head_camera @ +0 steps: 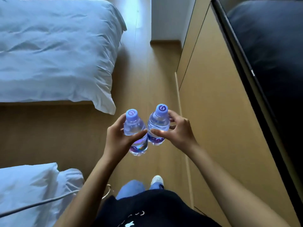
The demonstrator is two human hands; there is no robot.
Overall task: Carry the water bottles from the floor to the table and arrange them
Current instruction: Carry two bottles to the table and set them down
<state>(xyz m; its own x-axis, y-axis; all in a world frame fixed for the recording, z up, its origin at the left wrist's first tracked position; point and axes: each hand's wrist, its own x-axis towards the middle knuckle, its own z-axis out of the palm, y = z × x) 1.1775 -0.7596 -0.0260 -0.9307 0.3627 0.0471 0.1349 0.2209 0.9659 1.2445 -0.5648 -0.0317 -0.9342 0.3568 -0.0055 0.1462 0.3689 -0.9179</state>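
Left hand (117,138), ours: wrapped round one water bottle (133,128), capped, upright. Right hand (176,130): fingers and thumb clasping a second bottle (158,123), the two bottles touching low down, held above the wooden floor (142,82) between beds (54,51) and cabinet (213,104). Count: bottles, two; hands, two. We judge the carry under way; no table in view, so setting down and arranging remain.

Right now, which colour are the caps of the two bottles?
Both caps are light purple, with a darker purple swirl on top; the head view shows this.
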